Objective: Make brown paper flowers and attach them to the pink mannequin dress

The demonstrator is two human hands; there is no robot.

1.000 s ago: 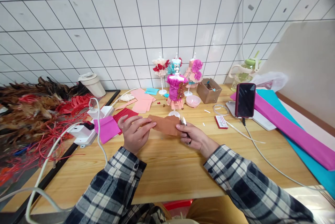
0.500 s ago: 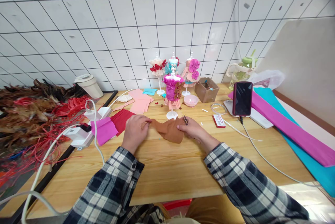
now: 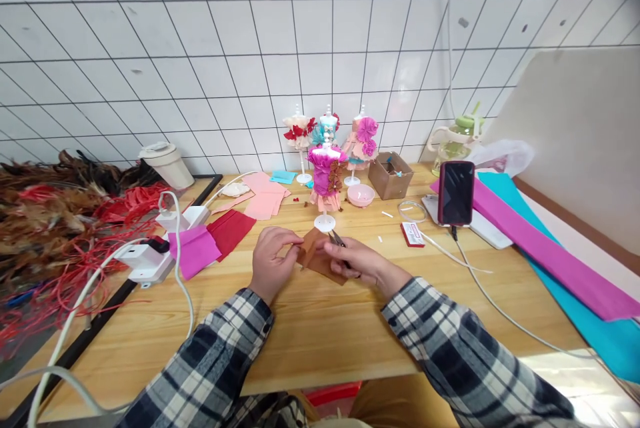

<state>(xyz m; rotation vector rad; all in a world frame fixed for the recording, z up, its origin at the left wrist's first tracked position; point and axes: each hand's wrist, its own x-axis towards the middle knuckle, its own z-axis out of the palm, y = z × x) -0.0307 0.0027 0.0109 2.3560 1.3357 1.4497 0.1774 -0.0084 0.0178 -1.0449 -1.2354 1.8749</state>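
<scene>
A piece of brown crepe paper is held a little above the wooden table, between both hands. My left hand pinches its left edge between thumb and fingertips. My right hand has its thumb on the paper's right side. The same hand grips small scissors, their two pointed tips slightly apart and aimed up and away; most of the handle is hidden in the palm. Just beyond the paper stands a mini dress form on a white base, dressed in magenta ruffles with brown flowers.
Behind are several more dress forms, a pink bowl and a cardboard box. Red paper and magenta paper lie left, near power adapters and cables. A phone stands right, by long paper strips.
My hands have come closer together and the brown paper, spread out before, is now folded over between them. The scissors show more, pointing up and left. The view has shifted slightly.
</scene>
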